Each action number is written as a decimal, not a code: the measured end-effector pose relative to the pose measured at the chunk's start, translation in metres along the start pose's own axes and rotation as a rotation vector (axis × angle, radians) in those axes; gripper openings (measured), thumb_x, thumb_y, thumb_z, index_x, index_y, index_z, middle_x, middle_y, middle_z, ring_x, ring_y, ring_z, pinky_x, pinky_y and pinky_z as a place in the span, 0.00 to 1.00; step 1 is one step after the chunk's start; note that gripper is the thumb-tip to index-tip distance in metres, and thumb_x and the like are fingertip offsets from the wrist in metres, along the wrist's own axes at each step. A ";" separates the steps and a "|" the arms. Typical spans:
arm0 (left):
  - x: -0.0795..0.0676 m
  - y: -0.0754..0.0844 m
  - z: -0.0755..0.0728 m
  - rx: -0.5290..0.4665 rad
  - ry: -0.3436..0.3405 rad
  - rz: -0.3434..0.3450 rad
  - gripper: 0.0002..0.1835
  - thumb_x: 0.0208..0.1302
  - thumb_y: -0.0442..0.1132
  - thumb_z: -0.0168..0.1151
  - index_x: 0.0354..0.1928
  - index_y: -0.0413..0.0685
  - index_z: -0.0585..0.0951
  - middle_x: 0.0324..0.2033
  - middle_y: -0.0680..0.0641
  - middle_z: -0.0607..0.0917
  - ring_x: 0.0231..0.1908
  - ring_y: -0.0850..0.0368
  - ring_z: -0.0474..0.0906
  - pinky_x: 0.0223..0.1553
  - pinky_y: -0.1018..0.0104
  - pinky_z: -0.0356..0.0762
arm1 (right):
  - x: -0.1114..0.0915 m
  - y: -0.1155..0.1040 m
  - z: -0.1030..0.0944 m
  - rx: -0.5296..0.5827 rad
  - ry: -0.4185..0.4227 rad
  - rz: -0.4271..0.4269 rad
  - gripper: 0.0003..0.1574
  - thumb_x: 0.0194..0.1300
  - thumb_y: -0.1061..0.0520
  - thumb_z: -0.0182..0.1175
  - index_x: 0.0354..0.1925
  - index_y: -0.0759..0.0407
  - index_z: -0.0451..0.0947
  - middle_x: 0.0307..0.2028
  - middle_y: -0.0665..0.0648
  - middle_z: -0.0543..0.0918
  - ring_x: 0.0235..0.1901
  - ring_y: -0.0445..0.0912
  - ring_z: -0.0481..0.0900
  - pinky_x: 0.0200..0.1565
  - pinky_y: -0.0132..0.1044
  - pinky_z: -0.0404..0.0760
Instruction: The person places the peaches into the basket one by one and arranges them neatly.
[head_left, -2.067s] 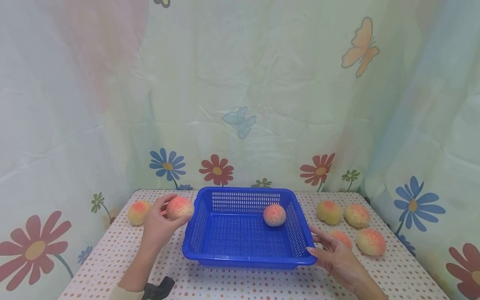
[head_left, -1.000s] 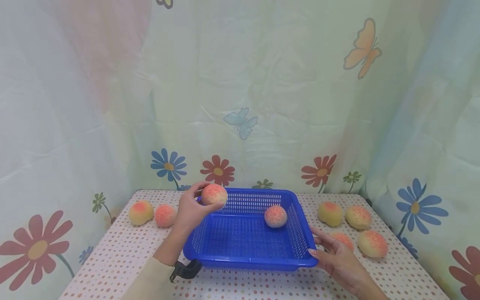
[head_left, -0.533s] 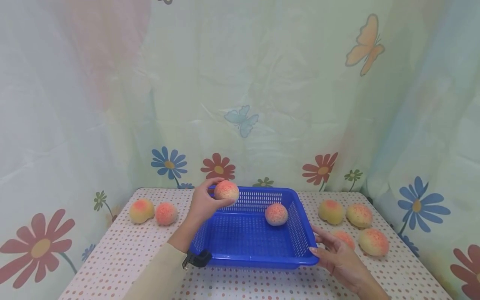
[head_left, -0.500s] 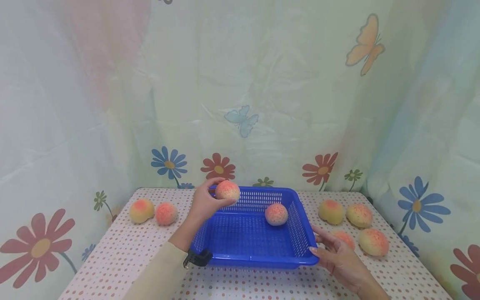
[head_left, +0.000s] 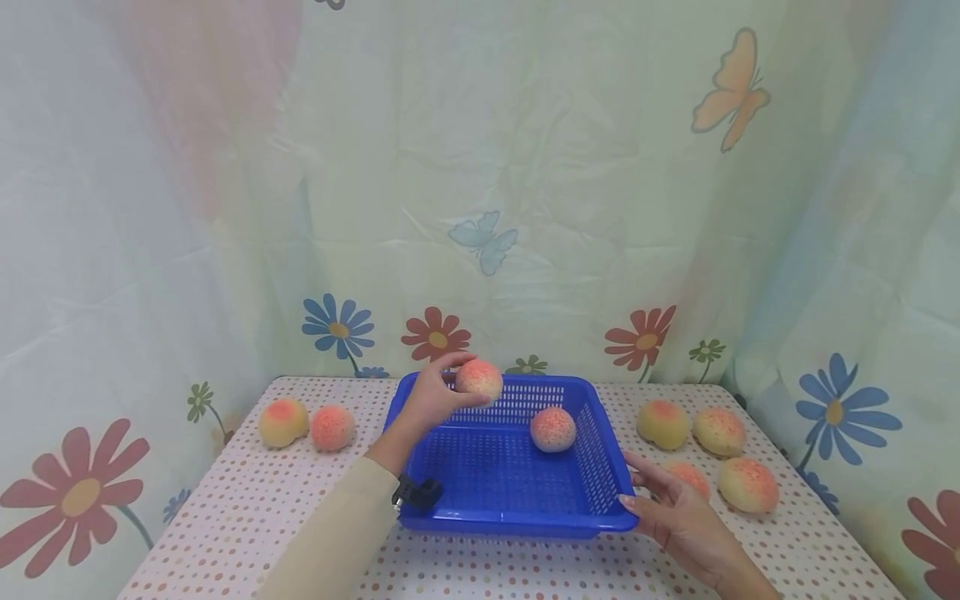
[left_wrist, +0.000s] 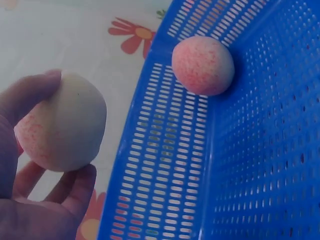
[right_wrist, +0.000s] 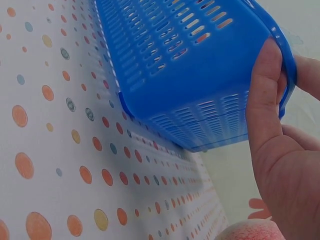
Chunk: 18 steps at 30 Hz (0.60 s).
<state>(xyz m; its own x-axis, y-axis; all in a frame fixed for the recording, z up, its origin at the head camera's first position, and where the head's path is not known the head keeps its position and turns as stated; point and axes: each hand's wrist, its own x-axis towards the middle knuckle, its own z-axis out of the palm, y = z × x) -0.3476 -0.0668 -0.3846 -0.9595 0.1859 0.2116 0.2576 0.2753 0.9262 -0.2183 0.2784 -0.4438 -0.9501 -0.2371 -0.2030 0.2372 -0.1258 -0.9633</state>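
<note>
In the head view my left hand (head_left: 435,402) holds a pink-and-cream peach (head_left: 480,381) above the back left part of a blue plastic basket (head_left: 517,523). Thumb and fingers curl around this peach (left_wrist: 75,125) in the left wrist view. One speckled peach (head_left: 553,429) lies inside the basket, near its back right corner. At the basket's right side my right hand (head_left: 678,521) grips the rim. The right wrist view shows the thumb against the outer face of the basket (right_wrist: 200,70), with fingers around the rim.
Left of the basket a yellow peach (head_left: 283,422) and a pink peach (head_left: 332,428) lie on the dotted tablecloth (head_left: 247,517). Several more peaches sit at the right, one partly behind my right hand. A flowered curtain (head_left: 555,250) hangs behind the table.
My left hand has carried the peach rightward from outside the basket's left edge to above its back part. The right hand stays on the rim, and the basket has hardly moved.
</note>
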 end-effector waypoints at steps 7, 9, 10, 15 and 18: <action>0.013 -0.013 0.008 -0.007 -0.075 0.007 0.37 0.39 0.44 0.79 0.57 0.61 0.76 0.52 0.53 0.79 0.51 0.50 0.76 0.44 0.57 0.81 | -0.001 -0.001 0.000 -0.006 -0.022 -0.019 0.47 0.65 0.61 0.57 0.74 0.51 0.44 0.55 0.61 0.66 0.55 0.57 0.76 0.55 0.52 0.76; 0.016 -0.016 0.010 0.009 -0.088 0.005 0.37 0.39 0.45 0.79 0.57 0.62 0.76 0.53 0.54 0.78 0.52 0.50 0.76 0.45 0.57 0.80 | -0.002 -0.001 0.000 -0.018 -0.032 -0.029 0.47 0.66 0.61 0.56 0.74 0.52 0.42 0.55 0.61 0.66 0.55 0.56 0.76 0.55 0.51 0.76; 0.017 -0.018 0.011 0.010 -0.096 -0.001 0.37 0.39 0.45 0.79 0.56 0.63 0.76 0.53 0.54 0.77 0.52 0.50 0.75 0.46 0.57 0.80 | -0.002 -0.001 0.000 -0.017 -0.030 -0.029 0.47 0.65 0.61 0.57 0.74 0.52 0.43 0.55 0.61 0.66 0.55 0.56 0.76 0.54 0.51 0.76; 0.021 -0.026 0.013 0.021 -0.130 -0.038 0.36 0.39 0.45 0.79 0.55 0.67 0.76 0.54 0.55 0.77 0.52 0.50 0.75 0.49 0.55 0.78 | -0.001 0.000 0.000 -0.017 -0.023 -0.027 0.47 0.66 0.60 0.57 0.74 0.51 0.43 0.55 0.61 0.65 0.55 0.55 0.76 0.54 0.51 0.76; 0.023 -0.030 0.014 0.051 -0.152 -0.053 0.35 0.41 0.45 0.78 0.56 0.68 0.76 0.53 0.55 0.78 0.51 0.51 0.76 0.51 0.55 0.78 | -0.001 0.000 0.000 -0.013 -0.028 -0.024 0.47 0.66 0.60 0.56 0.74 0.51 0.43 0.55 0.60 0.65 0.55 0.55 0.76 0.55 0.51 0.76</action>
<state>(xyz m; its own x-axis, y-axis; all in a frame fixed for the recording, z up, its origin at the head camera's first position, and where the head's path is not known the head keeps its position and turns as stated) -0.3758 -0.0572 -0.4119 -0.9448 0.3088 0.1096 0.2160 0.3354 0.9170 -0.2171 0.2790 -0.4432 -0.9494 -0.2606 -0.1751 0.2118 -0.1196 -0.9700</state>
